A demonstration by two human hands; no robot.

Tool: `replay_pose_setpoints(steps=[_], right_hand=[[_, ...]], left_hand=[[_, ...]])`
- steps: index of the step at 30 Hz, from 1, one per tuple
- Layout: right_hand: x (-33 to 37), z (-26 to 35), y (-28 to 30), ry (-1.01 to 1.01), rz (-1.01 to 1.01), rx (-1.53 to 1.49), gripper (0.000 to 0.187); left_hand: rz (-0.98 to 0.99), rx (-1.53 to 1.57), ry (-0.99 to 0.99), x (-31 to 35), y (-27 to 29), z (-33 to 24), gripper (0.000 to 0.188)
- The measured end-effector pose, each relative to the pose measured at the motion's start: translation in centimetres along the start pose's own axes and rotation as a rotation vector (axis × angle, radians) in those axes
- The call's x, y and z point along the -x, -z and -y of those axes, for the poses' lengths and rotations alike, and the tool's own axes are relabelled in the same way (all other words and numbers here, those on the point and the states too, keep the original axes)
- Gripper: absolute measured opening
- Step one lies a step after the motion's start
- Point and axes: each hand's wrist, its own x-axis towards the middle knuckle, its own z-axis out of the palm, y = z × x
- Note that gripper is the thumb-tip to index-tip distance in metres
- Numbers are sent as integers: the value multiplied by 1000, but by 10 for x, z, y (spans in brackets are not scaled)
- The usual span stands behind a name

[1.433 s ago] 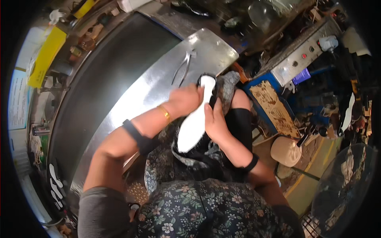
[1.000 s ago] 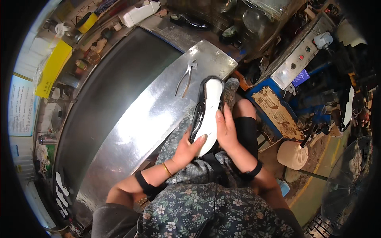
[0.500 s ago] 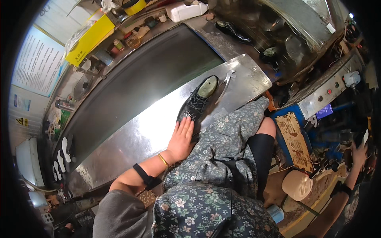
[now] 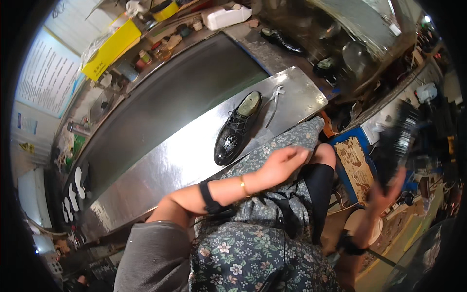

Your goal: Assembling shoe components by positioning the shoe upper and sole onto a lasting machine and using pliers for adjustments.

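A glossy black lace-up shoe point(image 4: 234, 136) lies on the metal-topped bench, its toe toward me and its pale insole showing at the far end. My left hand point(image 4: 282, 168) is over my lap, beside the bench edge, its fingers curled in and slightly blurred. Nothing shows in it. Out to the right, my right hand point(image 4: 389, 192) grips a black, shiny-streaked object that looks like another shoe point(image 4: 400, 141). Motion smears both that hand and the shoe. A metal hand tool with a forked head point(image 4: 275, 103) rests right of the bench shoe.
A dark belt-like surface point(image 4: 185, 87) runs behind the metal bench top point(image 4: 146, 180). More black shoes point(image 4: 281, 41) stand at the far right. Bottles and a yellow bin point(image 4: 111, 48) line the back. White shoe-shaped pieces point(image 4: 79, 182) sit at left. A control panel point(image 4: 379, 124) stands right.
My left hand has left the shoe's toe and moved right, over my lap. My right hand has come inward from the far right with the black shoe-like object now visible in it.
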Motion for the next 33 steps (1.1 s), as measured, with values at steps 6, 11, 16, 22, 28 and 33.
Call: replay_pose_setpoints(steps=[6,11,16,22,28,33], right_hand=[[67,72,-99,170,853,-439,108],[39,63,-95,-483,1278,-1007,75],[72,64,-88,-984,1079,-872,57],[-7,23,-160,-839,476,-1239,56],[-116,22,-341,-350,404,-316,83],[-7,25,-375,91,774,246,52]], left_hand=[[-274,775,125,-31,25,-63,50],[102,-586,117,17,32,-65,51],[-159,-625,-256,51,72,-26,66],[-643,-765,57,34,160,-8,57],[-512,-938,241,-18,159,10,83],[-690,-633,306,-5,191,15,70]])
